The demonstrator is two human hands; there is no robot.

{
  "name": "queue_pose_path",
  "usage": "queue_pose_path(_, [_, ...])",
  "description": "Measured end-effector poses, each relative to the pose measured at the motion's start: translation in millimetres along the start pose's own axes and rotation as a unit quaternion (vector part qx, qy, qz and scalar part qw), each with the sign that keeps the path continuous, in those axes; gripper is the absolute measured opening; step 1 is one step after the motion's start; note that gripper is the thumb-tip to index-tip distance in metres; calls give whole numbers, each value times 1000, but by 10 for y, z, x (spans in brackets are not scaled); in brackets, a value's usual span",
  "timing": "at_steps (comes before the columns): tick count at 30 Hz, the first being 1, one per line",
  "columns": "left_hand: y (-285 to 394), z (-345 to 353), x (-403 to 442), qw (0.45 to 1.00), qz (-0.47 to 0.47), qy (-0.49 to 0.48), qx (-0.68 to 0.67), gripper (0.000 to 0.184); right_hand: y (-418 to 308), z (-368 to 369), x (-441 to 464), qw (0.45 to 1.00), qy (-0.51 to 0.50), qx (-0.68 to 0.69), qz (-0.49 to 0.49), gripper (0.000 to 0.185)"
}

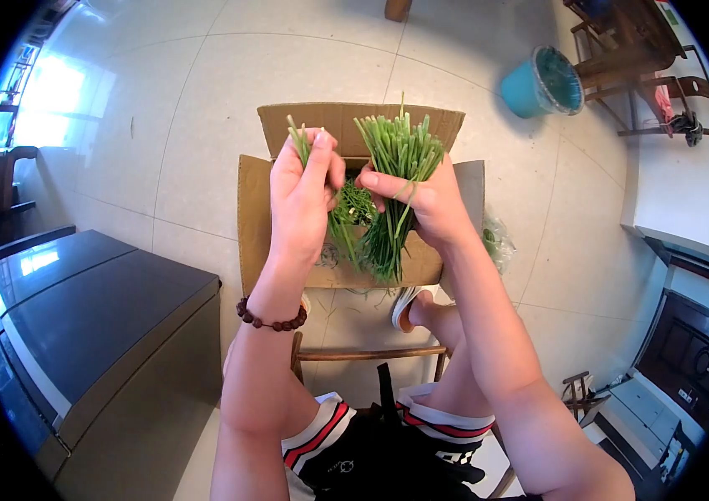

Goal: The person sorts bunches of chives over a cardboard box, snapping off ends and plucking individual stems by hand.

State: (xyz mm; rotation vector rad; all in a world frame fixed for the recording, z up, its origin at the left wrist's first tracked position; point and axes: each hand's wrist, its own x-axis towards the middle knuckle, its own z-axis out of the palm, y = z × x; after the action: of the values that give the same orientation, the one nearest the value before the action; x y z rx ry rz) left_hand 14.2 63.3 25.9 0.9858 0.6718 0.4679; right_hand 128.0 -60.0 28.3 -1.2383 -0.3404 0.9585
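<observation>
A thick bundle of green stalks (400,150) is held in my right hand (421,196), its cut ends pointing up and its thin leaves hanging down over the box's near flap. My left hand (304,188) pinches a few green stalks (297,138), whose ends stick up above the fingers. Both hands are above an open cardboard box (287,121), side by side and a little apart. More greens (356,203) lie inside the box, partly hidden by the hands and the bundle.
A blue lined bucket (523,90) stands at the upper right beside wooden furniture (625,63). Right of the box lies a clear plastic bag (500,242). A dark-topped cabinet (104,292) is at the left. A wooden bar (371,355) crosses between the box and my legs.
</observation>
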Motion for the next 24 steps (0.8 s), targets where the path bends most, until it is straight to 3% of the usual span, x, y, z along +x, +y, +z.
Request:
queue_pose_path(4, [-198, -48, 76, 999, 38, -21, -19, 22, -31, 17, -8, 999, -8, 32, 22, 20])
queue_pose_path(6, [-267, 42, 90, 995, 100, 12, -23, 20, -27, -2, -10, 999, -23, 40, 27, 22])
queue_pose_path(7, [-177, 83, 48, 995, 100, 12, -23, 20, -20, -13, -11, 998, -38, 46, 32, 24])
queue_pose_path(9, [28, 150, -63, 999, -35, 9, 15, 18, 36, 0, -5, 999, -29, 25, 20, 27])
queue_pose_path(14, [-7, 88, -18, 998, -6, 24, 55, 18, 44, 24, -13, 998, -42, -36, 39, 37])
queue_pose_path(16, [-7, 65, -14, 999, -6, 31, 40, 18, 68, 33, -7, 999, -18, -37, -4, 33])
queue_pose_path(22, [-19, -18, -11, 996, -11, 49, 71, 19, 32, 32, -1, 1000, -10, 4, 17, 20])
queue_pose_path(24, [-31, -38, -1, 992, 31, 38, 115, 19, 25, 28, -5, 1000, -8, 2, 22, 19])
